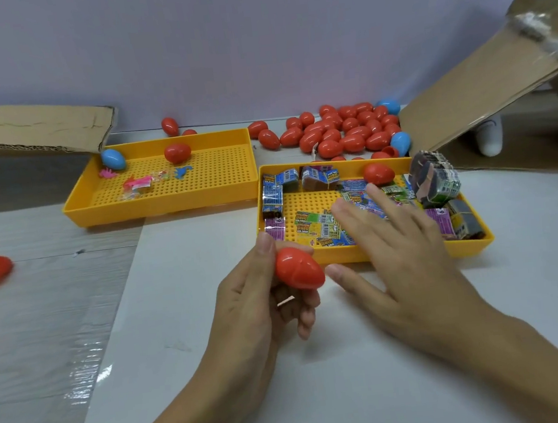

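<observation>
White worktop [324, 396] against a pale wall, with cardboard flaps at the left and right. The left hand [256, 303] holds a red egg [299, 268]. Its grip pinches the egg between the thumb tip on the far end and curled fingers underneath. The egg lies crosswise at the fingertips, clear of the palm, raised above the worktop just in front of the near tray [474, 247] at its left corner. The right hand [398, 250] is spread flat with straight fingers and holds nothing. It reaches over the near tray's front wall and the printed packets [320, 227], and its thumb lies just beside the egg's right end. Behind are a second tray [167, 206] with small toys and a heap of eggs [341, 132].
</observation>
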{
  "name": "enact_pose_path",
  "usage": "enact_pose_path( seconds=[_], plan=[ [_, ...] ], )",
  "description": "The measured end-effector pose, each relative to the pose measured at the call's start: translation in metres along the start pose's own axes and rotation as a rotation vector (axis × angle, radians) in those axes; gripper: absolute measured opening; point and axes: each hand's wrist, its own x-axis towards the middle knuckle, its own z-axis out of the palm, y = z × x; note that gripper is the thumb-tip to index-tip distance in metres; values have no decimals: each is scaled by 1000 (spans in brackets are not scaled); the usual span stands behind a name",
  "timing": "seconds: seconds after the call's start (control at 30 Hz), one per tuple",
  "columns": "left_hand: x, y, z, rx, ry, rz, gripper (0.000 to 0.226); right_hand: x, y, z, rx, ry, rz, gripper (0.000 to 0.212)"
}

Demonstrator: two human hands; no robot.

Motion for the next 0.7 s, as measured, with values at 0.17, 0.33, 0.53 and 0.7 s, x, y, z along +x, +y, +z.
enact_pose_path(
  seconds=[0.17,0.33,0.53,0.7],
  plan=[
    [-1,1,3,121,71,13,59,5,-11,4,29,-56,21,59],
    [-3,2,4,73,52,31,52,4,-9,3,403,166,124,43],
    [0,3,-2,-45,-46,-9,32,7,-11,3,536,224,169,42],
    [1,3,-4,-61,-47,13,26,7,-5,-6,691,274,206,29]
  ],
)
